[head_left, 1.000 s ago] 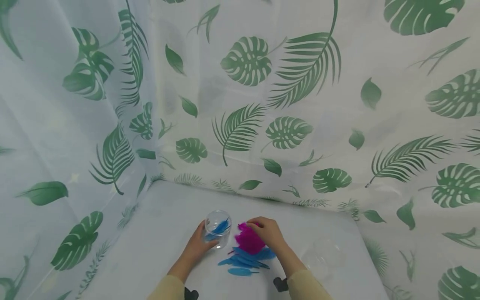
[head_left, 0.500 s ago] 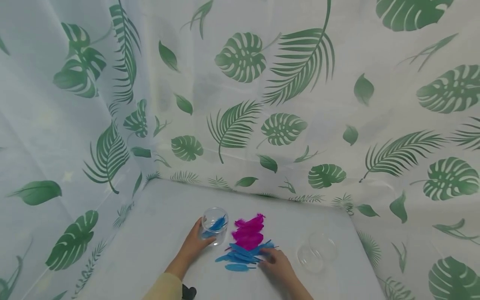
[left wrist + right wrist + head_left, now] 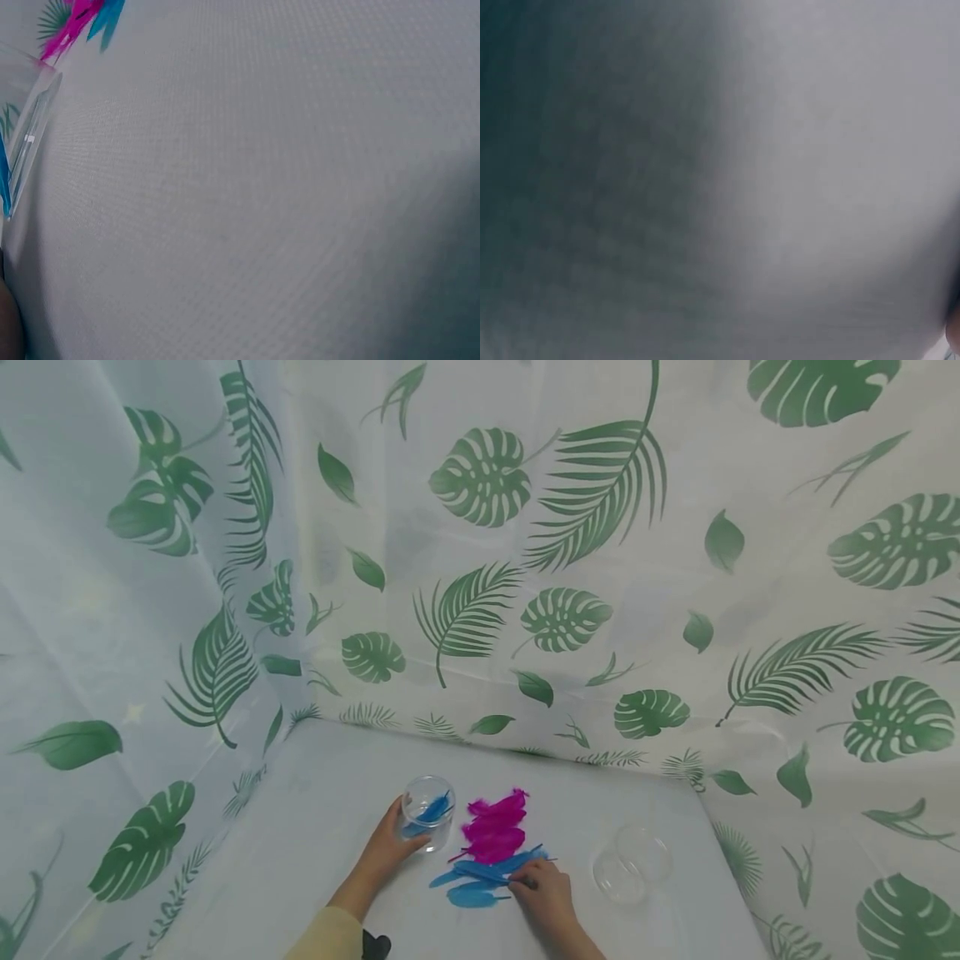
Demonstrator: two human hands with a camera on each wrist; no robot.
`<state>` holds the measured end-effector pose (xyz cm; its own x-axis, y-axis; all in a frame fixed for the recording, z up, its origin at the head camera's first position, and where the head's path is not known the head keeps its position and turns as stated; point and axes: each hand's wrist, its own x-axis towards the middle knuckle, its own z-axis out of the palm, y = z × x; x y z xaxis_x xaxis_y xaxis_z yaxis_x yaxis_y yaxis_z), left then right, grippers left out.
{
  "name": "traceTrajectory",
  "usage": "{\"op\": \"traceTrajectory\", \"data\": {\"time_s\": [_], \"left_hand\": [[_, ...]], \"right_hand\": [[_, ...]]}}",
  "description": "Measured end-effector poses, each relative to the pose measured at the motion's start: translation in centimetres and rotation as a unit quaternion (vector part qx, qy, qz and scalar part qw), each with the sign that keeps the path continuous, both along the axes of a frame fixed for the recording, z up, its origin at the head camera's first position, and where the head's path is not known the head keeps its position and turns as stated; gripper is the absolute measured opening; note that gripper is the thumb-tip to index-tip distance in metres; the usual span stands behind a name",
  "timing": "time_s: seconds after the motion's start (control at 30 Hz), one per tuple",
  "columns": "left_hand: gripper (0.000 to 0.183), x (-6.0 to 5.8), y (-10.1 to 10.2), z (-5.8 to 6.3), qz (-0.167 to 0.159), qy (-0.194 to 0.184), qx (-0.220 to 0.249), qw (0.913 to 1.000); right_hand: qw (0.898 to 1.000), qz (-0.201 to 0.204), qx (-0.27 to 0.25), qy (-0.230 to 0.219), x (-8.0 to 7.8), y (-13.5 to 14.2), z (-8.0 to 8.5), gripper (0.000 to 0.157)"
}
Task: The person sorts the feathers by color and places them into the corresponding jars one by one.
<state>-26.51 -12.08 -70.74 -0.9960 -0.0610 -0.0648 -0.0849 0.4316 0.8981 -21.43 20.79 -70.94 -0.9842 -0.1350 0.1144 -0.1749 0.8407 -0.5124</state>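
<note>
My left hand [image 3: 392, 846] grips a clear round jar [image 3: 439, 841], fingers on its left side and thumb at the front. Blue feathers [image 3: 430, 812] lie inside it. In the left wrist view only the jar's edge [image 3: 36, 131] shows at the far left. To the jar's right, several magenta feathers [image 3: 495, 827] are stacked on the white table, with a pile of blue feathers [image 3: 480, 870] in front of them. My right hand [image 3: 546, 893] pinches the quill end of a blue feather at the pile's right side. The right wrist view is mostly blurred white surface.
Two clear round plastic pieces [image 3: 621, 875] overlap on the table [image 3: 337, 768], right of my right hand. A leaf-printed white curtain [image 3: 480, 710] hangs behind the table and along its left side. A dark object [image 3: 377, 945] shows beside my left sleeve.
My right hand has left the magenta feathers and come down toward me to the blue pile, where it now pinches a feather. My left hand keeps holding the jar.
</note>
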Motion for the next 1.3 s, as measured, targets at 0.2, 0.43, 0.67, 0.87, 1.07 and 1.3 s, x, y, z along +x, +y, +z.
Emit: {"op": "traceTrajectory", "data": {"time_s": [0.2,0.43,0.67,0.87,1.07,1.3], "left_hand": [[0.100,0.2,0.0,0.2,0.000,-0.004,0.000,1.0000],[0.100,0.3,0.1,0.6,0.004,-0.012,0.001,0.9999],[0.104,0.2,0.2,0.4,0.005,-0.015,-0.006,0.9998],[0.106,0.1,0.0,0.2,0.002,-0.013,0.002,0.9999],[0.106,0.2,-0.1,0.1,0.004,-0.011,-0.006,0.9999],[0.106,0.0,0.0,0.3,0.004,-0.019,-0.004,0.9998]], "right_hand": [[0.998,-0.006,-0.059,-0.030,-0.1,0.7,0.0,0.005],[0.988,-0.032,-0.122,-0.094,-0.6,1.7,0.9,0.012],[0.968,-0.066,-0.212,-0.119,-2.0,2.3,2.9,0.016],[0.954,-0.083,-0.272,-0.092,-4.3,1.5,6.4,0.023],[0.950,-0.067,-0.294,-0.083,-7.8,-0.6,11.8,0.027],[0.976,0.017,-0.202,-0.073,-10.6,-4.9,16.0,0.014]]}}
